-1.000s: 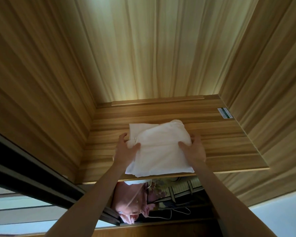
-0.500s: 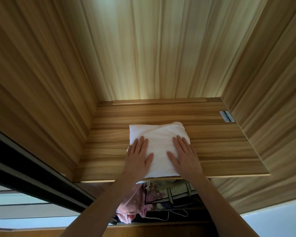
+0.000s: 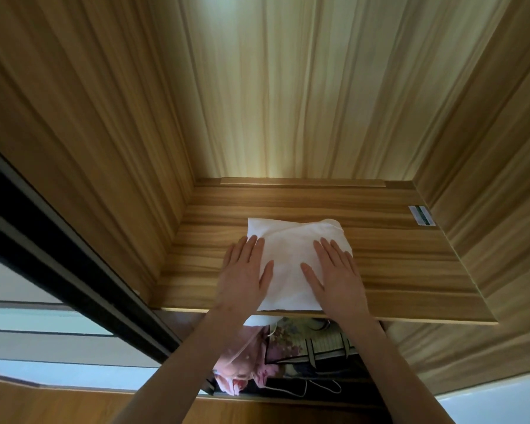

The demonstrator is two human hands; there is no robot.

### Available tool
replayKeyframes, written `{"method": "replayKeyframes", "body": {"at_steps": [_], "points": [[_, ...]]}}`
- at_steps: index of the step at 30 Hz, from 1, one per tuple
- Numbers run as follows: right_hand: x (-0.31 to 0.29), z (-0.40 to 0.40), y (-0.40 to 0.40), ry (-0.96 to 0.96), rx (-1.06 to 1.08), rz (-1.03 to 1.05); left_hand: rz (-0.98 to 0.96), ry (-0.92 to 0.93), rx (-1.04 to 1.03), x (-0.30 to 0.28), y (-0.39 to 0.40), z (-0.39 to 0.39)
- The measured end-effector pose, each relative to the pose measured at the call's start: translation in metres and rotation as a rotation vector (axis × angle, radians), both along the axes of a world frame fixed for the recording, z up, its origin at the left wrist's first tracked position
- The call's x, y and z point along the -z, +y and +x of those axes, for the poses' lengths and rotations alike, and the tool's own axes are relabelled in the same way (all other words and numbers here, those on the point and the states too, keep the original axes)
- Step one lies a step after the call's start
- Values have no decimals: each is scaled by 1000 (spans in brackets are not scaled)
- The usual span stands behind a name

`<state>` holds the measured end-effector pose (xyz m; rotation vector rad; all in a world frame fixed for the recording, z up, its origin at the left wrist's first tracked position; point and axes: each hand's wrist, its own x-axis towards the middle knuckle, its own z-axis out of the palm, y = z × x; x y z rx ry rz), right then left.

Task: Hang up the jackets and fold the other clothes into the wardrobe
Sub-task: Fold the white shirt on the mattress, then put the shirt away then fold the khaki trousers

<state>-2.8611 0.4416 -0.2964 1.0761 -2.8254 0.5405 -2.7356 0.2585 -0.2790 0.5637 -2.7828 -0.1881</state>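
Folded white garment (image 3: 291, 261) lies flat on the wooden wardrobe shelf (image 3: 410, 270), toward the shelf's front edge and somewhat left of its middle, its near hem reaching that edge. Its far corners point to about eleven and one o'clock, the one-o'clock corner slightly rumpled and raised.

Left hand (image 3: 245, 270) rests palm down at nine o'clock of the cloth, straddling its left border: the thumb and inner fingers lie on the fabric, the outer fingers on bare wood. Right hand (image 3: 337, 273) lies palm down at three o'clock, wholly on the cloth near its right border. Each grip is spread flat, fingers straight and together, thumb angled inward, pinching nothing. Both bare forearms run down toward six o'clock.

At two o'clock from the garment, in the shelf's far right corner, a small white and green sticker (image 3: 422, 215) is stuck to the wood. Wood-grain panels (image 3: 288, 87) enclose the compartment at twelve, nine and three o'clock. Below the shelf edge, at six o'clock, hanging clothes (image 3: 257, 359) show in pink and patterned fabric, with a thin white cord (image 3: 312, 390) looping beneath. A dark door track (image 3: 58, 252) crosses at eight o'clock.
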Motion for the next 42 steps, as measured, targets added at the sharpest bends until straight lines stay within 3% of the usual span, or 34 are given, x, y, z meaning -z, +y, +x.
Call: {"method": "replayKeyframes", "body": {"at_steps": [13,21,42], "points": [[-69,112,-41,271,-155,-174,-87,251,-237,-57,-5,149],[-97,218,-65,284,-296,-218,-77,289,-384,-82,-4,278],[-141,553,-171,186,-963,-360,-196,297,-1094,-110,18,639]]}}
